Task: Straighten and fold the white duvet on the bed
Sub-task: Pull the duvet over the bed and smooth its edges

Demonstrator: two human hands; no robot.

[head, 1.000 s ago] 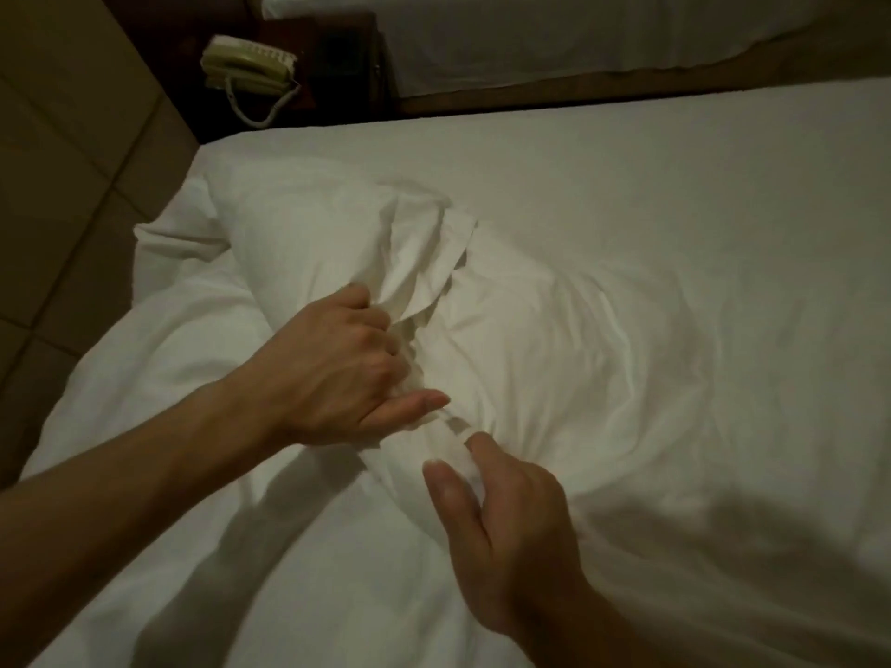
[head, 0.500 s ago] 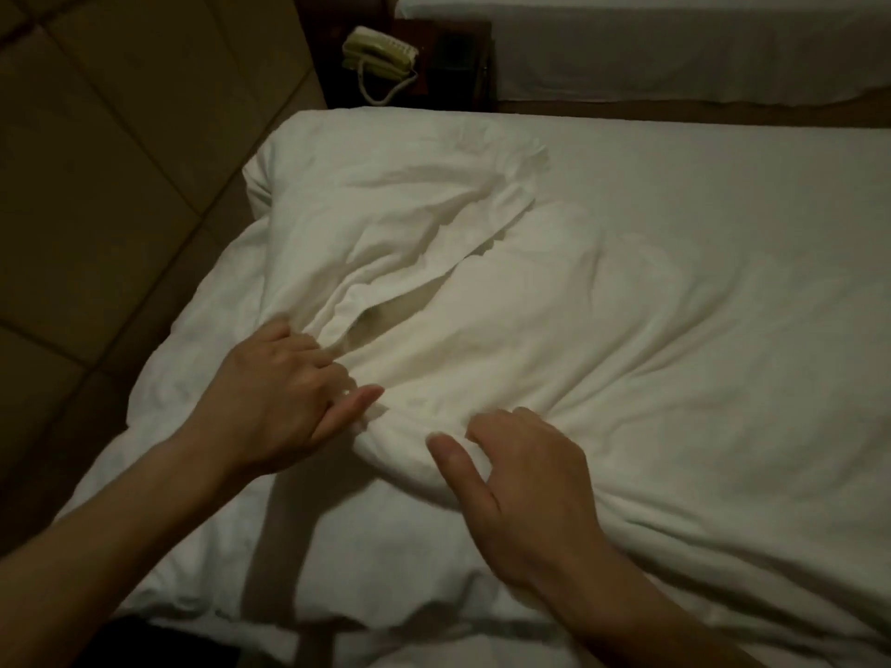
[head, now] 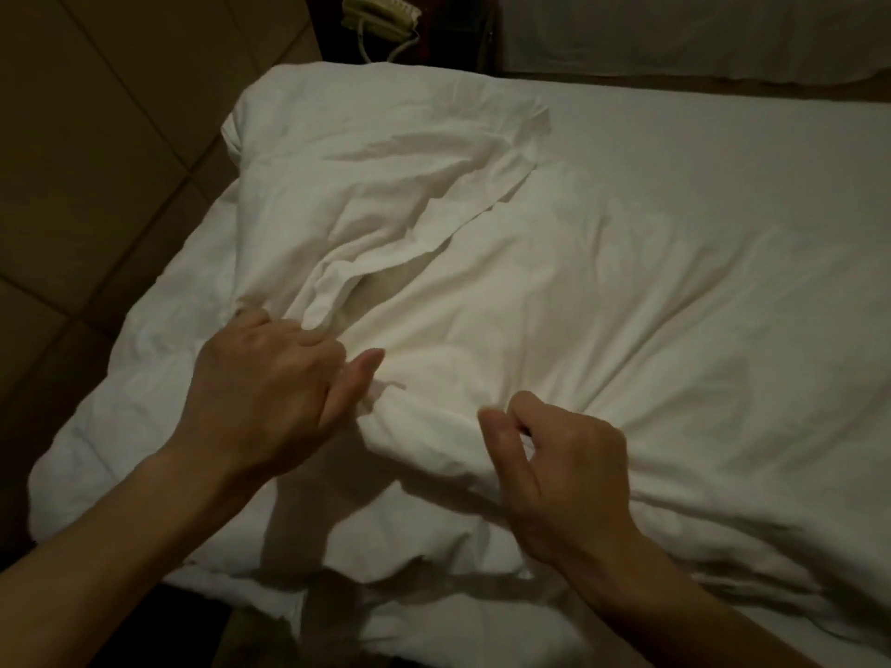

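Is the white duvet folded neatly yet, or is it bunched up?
Bunched up. The duvet lies rumpled with deep creases and a loose flap, and both hands, left and right, are gathering its fabric.

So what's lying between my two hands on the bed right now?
In the head view, only a bunched ridge of the white duvet lies between the left hand and the right hand; nothing else sits there.

A pale corded telephone (head: 380,16) sits at twelve o'clock on a dark nightstand (head: 448,36); tiled floor (head: 96,161) spreads at nine o'clock.
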